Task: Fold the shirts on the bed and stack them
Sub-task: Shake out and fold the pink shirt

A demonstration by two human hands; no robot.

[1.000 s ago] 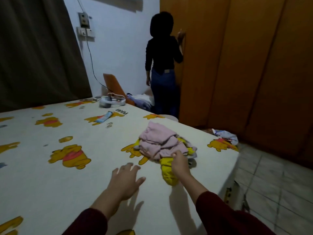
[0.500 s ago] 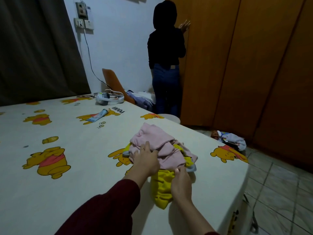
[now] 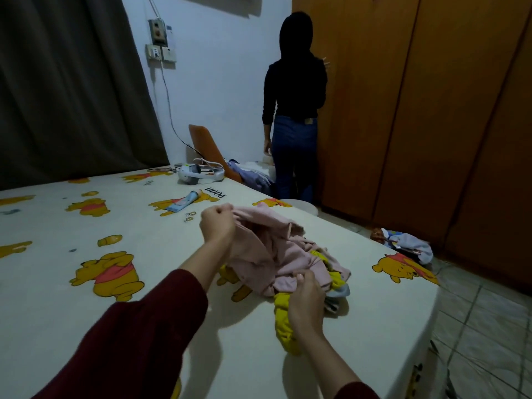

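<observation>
Head view: headset (image 3: 198, 174) and person (image 3: 293, 110) beyond pink shirt (image 3: 276, 254).

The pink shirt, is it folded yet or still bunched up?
Still bunched up. The pink shirt hangs crumpled between the left hand and right hand, which grip its edges.

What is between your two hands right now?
In the head view, the pink shirt stretches from the left hand to the right hand; both grip it.
</observation>
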